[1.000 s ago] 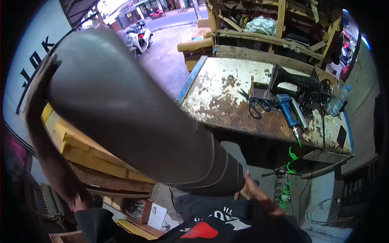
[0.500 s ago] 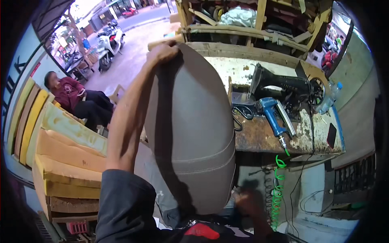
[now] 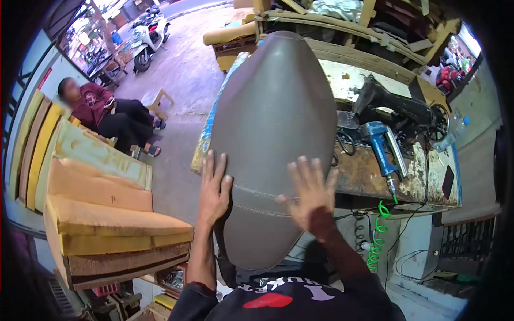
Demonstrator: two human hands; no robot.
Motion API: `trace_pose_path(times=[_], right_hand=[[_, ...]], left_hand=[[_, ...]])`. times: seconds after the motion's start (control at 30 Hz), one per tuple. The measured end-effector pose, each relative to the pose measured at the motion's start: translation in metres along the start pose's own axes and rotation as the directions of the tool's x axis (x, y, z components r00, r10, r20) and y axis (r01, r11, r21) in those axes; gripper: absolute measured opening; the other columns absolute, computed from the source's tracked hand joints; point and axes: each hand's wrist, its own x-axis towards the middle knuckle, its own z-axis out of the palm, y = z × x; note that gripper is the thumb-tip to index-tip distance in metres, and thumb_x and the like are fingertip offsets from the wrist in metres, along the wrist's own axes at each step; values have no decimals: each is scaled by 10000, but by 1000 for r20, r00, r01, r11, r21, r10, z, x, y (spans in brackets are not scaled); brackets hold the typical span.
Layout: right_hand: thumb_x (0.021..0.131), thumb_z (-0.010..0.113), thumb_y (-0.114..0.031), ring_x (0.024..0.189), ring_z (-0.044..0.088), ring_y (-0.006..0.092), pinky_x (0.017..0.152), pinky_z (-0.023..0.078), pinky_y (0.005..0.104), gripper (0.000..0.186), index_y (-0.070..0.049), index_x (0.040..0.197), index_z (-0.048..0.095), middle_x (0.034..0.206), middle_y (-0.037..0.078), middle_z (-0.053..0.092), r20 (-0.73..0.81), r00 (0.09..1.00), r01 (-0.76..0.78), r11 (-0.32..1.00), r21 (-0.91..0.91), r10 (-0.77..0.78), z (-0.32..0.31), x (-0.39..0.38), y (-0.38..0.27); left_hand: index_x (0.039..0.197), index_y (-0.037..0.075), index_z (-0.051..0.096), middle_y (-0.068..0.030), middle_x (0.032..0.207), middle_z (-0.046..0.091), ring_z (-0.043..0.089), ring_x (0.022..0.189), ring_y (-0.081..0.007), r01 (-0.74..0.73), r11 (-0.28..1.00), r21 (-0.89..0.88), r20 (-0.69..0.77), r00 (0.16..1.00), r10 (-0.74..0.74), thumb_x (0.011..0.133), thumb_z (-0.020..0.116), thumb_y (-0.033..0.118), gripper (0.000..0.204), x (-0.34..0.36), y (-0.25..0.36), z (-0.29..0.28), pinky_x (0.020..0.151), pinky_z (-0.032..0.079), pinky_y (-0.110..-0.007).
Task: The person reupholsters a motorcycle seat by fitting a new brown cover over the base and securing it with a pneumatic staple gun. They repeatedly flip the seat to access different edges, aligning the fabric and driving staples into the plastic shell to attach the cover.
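A long brown-grey motorcycle seat [image 3: 270,117] stands lengthwise before me, its narrow end pointing away and its near end at my lap. Pale stitching crosses its cover in two lines. Along the seat's left edge lies my left hand [image 3: 215,187], fingers extended and pointing away from me. My right hand [image 3: 310,193] is spread over the right side near the stitched band, slightly blurred; whether its palm presses on the cover cannot be made out. Neither hand grips anything.
On the worn workbench [image 3: 369,174] at right are a black sewing machine [image 3: 393,107], a blue air stapler [image 3: 381,150] with a green coiled hose [image 3: 379,235], and a plastic bottle [image 3: 452,134]. Foam seat pieces [image 3: 112,214] stand at left. A seated person [image 3: 101,109] is beyond them.
My left hand has left the seat's far tip and come down to its left edge. My right hand has risen from low beside the seat onto its right side. The seat's far end shows more fully.
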Motion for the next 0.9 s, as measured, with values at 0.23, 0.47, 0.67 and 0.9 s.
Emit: trace_pose_path(times=[0.23, 0.47, 0.67, 0.9], right_hand=[[1042, 551, -215, 1363, 503, 472, 1150, 399, 504, 446, -10, 1437, 564, 1461, 278, 547, -211, 966, -115, 976, 184, 153, 21, 39, 139], [934, 678, -241, 1015, 613, 411, 876, 492, 530, 332, -47, 1200, 718, 1072, 238, 613, -108, 945, -322, 932, -166, 308, 10, 44, 136], [1026, 610, -240, 1135, 617, 424, 996, 471, 492, 323, 22, 1197, 693, 1202, 237, 634, -270, 859, -316, 865, 390, 436, -11, -23, 72], [1058, 424, -645, 1420, 450, 387, 1159, 411, 455, 892, -35, 1655, 165, 1627, 310, 310, 152, 896, -20, -304, 953, 417, -62, -51, 44]], left_hand=[[1363, -95, 603, -222, 1311, 672, 628, 1209, -305, 755, 380, -535, 354, 608, -711, 1112, 283, 584, 792, -99, -24, 20, 1040, 480, -410], [1377, -73, 578, -207, 1304, 659, 663, 1142, -274, 553, -176, -815, 531, 589, -609, 1111, 432, 508, 655, -92, 10, 0, 980, 557, -392], [1339, -49, 604, -153, 1280, 674, 672, 1094, -238, 469, -247, -848, 517, 629, -581, 1118, 479, 407, 522, -108, -6, -8, 950, 577, -376], [1304, -18, 607, -153, 1281, 670, 677, 1127, -249, 304, -487, -819, 511, 773, -377, 1105, 513, 263, 356, -84, 52, -46, 985, 572, -384]])
